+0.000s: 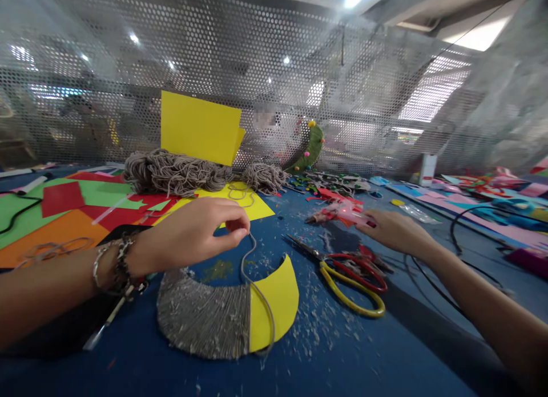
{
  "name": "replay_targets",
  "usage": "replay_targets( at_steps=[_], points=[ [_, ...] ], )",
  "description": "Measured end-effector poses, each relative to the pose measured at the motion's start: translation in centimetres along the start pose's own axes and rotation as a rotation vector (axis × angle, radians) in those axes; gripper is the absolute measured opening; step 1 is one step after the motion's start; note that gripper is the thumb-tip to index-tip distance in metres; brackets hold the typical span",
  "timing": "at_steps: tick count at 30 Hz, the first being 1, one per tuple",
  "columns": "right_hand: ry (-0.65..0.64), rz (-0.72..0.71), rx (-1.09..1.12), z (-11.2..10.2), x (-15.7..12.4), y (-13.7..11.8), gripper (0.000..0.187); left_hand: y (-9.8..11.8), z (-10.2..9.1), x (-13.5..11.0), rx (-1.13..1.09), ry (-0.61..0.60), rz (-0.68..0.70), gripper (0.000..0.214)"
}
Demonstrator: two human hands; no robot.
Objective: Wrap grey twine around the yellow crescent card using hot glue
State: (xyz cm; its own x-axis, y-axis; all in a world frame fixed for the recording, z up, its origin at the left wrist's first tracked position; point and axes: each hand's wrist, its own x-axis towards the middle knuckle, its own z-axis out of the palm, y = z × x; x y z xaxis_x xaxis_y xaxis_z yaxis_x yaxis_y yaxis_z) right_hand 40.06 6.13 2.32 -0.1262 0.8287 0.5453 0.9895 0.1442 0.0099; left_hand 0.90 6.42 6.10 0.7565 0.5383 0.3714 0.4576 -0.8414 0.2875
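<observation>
My left hand [194,231] is closed in a pinch on the end of a grey cord [246,260]. From there the cord runs down over a yellow crescent-shaped card [280,306]. Grey cord rows [205,317] cover the crescent's left and middle part, and its right tip is bare yellow. My right hand [396,231] is closed around the back of a pink glue gun [338,211], whose nozzle points left. Scissors [351,277] with one red and one yellow handle loop lie between the crescent and my right arm.
Behind my left hand are a large bundle of grey cord [175,171], a smaller bundle [265,177] and upright yellow card [199,126]. Coloured paper [98,194] covers the left. A green crescent [315,146] leans at the perforated screen. Black cable [456,231] loops at right.
</observation>
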Motion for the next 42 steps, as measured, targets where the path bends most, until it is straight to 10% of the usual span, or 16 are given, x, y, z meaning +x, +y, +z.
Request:
replay_targets(
  at_steps=[8, 15, 25, 32, 35, 39, 42],
  points=[
    [-0.055, -0.069, -0.292, -3.6, 1.4, -7.2, 0.035, -1.7, -0.6, 2.5, -0.095, 0.073, 0.003, 0.034],
    [0.098, -0.410, -0.466, -4.1, 1.3, -13.2, 0.032, -1.8, 0.4, 5.3, -0.213, 0.125, -0.038, 0.047],
    [0.106, -0.501, -0.450, -3.9, 1.6, -14.7, 0.035, -1.4, 1.2, 4.8, -0.316, 0.189, -0.076, 0.029],
    [-0.023, -0.538, 0.019, -5.6, 3.4, -13.7, 0.033, -1.7, 2.0, 4.8, -0.326, 0.212, -0.083, 0.024],
    [0.156, -0.513, 0.249, -7.6, 5.3, -13.0, 0.023, -2.4, 2.4, 4.8, -0.326, 0.230, -0.075, 0.021],
    [0.779, -0.351, 0.634, -9.8, 7.5, -13.6, 0.042, -2.5, 2.4, 4.6, -0.324, 0.255, -0.045, 0.021],
    [0.876, -0.179, 0.903, -9.9, 7.9, -15.0, 0.045, -2.3, 2.4, 4.3, -0.326, 0.269, -0.012, 0.020]
  ],
)
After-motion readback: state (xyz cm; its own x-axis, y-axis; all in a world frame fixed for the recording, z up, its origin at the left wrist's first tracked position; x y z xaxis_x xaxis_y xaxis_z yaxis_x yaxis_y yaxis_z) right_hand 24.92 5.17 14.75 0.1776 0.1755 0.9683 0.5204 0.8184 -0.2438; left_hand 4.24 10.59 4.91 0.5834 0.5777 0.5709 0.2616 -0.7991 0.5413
